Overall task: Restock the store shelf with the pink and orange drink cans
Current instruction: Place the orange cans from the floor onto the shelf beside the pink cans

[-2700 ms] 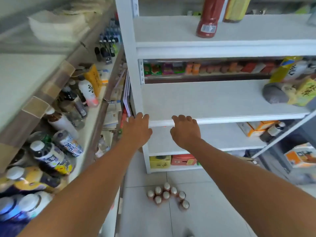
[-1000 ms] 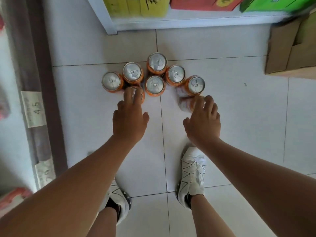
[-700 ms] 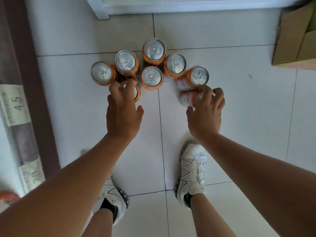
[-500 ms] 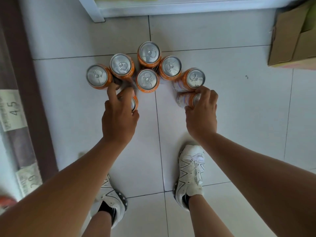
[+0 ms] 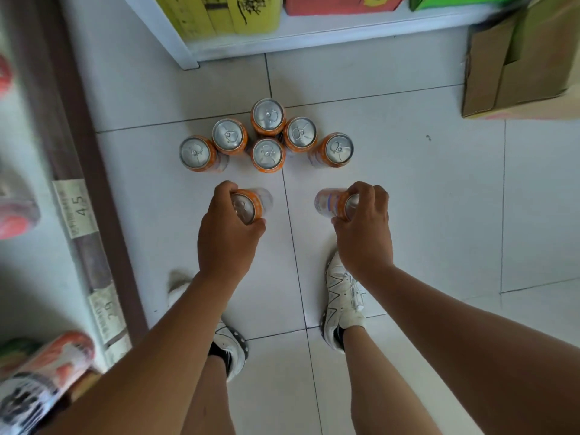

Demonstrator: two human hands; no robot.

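The left hand (image 5: 229,237) grips one can (image 5: 251,204) by its top and the right hand (image 5: 364,233) grips a second can (image 5: 332,202) likewise. Both are held tilted, just nearer than the cluster of six cans (image 5: 268,153) standing on the floor (image 5: 423,199). Top-only holds may slip, dropping a can onto the cluster. Beyond the cluster the shelf (image 5: 314,36) edge juts out, a cardboard box (image 5: 514,58) sits to its right, and bare floor lies nearer.

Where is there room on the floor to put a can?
Bare tile lies right of the six cans, up to the cardboard box, and between them and the white shelf. Crowded: the packed cans, and where the left hand and right hand each grip a can.
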